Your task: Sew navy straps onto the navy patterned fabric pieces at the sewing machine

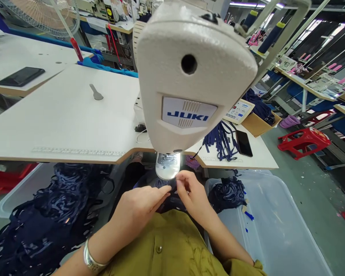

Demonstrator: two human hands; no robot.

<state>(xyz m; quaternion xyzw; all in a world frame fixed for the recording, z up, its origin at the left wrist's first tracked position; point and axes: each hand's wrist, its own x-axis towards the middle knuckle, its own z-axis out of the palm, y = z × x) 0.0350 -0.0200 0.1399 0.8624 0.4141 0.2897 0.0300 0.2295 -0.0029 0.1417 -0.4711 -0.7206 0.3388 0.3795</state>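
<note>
In front of me stands a white JUKI sewing machine [198, 76], its lamp lighting the rounded metal bed [167, 168] below the head. A piece of navy fabric [174, 199] hangs low at the front of that bed, mostly covered by my hands. My left hand [140, 205], with a silver bangle at the wrist, has its fingers pressed together on the fabric from the left. On the other side, beside the bed's tip, my right hand [193, 195] is closed in a pinch on the fabric's edge. The gripped edges themselves are too small to see well.
Navy pieces [60, 203] heap over a bin at left; a clear plastic bin [276, 226] at right holds a navy bundle [228, 193]. On the white table [74, 119] are a grey flat tool [96, 92], navy strips [221, 140] and a phone [243, 143].
</note>
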